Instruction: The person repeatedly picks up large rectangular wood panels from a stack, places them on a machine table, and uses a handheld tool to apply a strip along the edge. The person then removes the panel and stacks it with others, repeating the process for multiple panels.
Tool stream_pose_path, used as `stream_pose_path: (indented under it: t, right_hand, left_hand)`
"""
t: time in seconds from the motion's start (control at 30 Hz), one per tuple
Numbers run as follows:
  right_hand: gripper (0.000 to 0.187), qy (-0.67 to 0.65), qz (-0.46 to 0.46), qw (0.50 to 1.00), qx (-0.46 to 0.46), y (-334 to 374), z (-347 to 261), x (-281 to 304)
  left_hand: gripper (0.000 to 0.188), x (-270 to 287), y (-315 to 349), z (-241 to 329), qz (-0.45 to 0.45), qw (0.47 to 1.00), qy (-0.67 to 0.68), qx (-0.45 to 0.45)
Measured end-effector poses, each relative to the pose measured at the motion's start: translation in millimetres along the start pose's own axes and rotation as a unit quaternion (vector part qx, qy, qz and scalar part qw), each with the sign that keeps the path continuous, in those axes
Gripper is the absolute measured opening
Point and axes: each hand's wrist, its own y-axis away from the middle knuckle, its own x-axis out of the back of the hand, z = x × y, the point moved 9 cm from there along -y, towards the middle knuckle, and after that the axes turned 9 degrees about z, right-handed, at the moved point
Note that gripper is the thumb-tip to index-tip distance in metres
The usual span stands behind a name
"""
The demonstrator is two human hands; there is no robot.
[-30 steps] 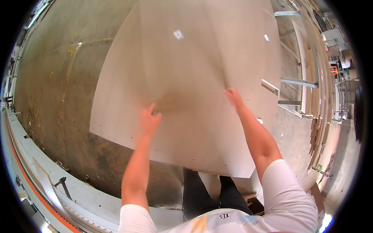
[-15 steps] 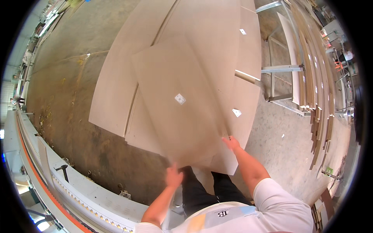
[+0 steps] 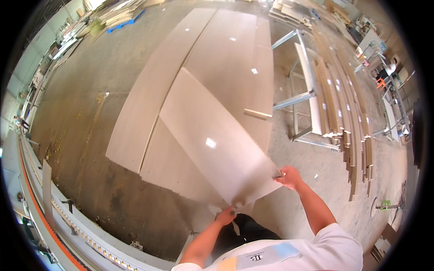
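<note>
A light-brown rectangular board [image 3: 203, 117] with a white label [image 3: 210, 143] slants across the stacked panels in front of me. My left hand [image 3: 225, 216] is closed on its near corner, close to my legs. At its right corner, my right hand [image 3: 290, 177] grips the edge, with the thumb on top and the other fingers partly hidden. The board's near end is at my hands, while its far corner lies over the larger brown panels [image 3: 135, 122]. I cannot tell whether that far end touches them.
A narrow strip [image 3: 257, 114] lies on the panels' right side. Beyond it stand a grey metal frame [image 3: 294, 100] and long stacked boards [image 3: 346, 113]. A long machine with an orange strip [image 3: 38, 205] runs along my left. A blue pallet [image 3: 126, 21] holds boards far left.
The board has turned, its near end shifting right together with both hands. My left hand now grips its near corner. The view has tilted up, showing more of the far floor.
</note>
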Motion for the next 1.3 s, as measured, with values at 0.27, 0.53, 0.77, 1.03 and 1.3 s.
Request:
stream_pose_path:
  t: [0.27, 0.53, 0.77, 1.03, 1.3]
  right_hand:
    - [0.026, -0.011, 0.115, 0.992, 0.058, 135.3, -79.4, 45.6]
    - [0.021, -0.039, 0.155, 0.972, 0.173, 222.8, -156.7, -7.5]
    - [0.029, 0.033, 0.116, 0.969, 0.214, 243.9, -113.0, -43.9]
    - [0.075, -0.124, -0.025, 0.987, -0.099, 234.8, 105.9, -71.5]
    - [0.088, 0.009, -0.223, 0.962, -0.155, 92.5, 239.3, -113.8]
  left_hand:
    - [0.086, 172.9, 21.4, 135.0, 0.050, 0.775, 0.621, 0.107]
    - [0.048, 373.1, 29.3, 82.1, 0.306, 0.801, 0.503, 0.107]
    - [0.037, 301.1, 16.5, -47.9, 0.288, 0.747, 0.565, 0.201]
    - [0.008, 86.1, 77.1, -66.9, 0.282, 0.589, 0.723, 0.225]
    - [0.017, -28.4, 210.2, 25.1, 0.431, 0.469, 0.738, 0.222]
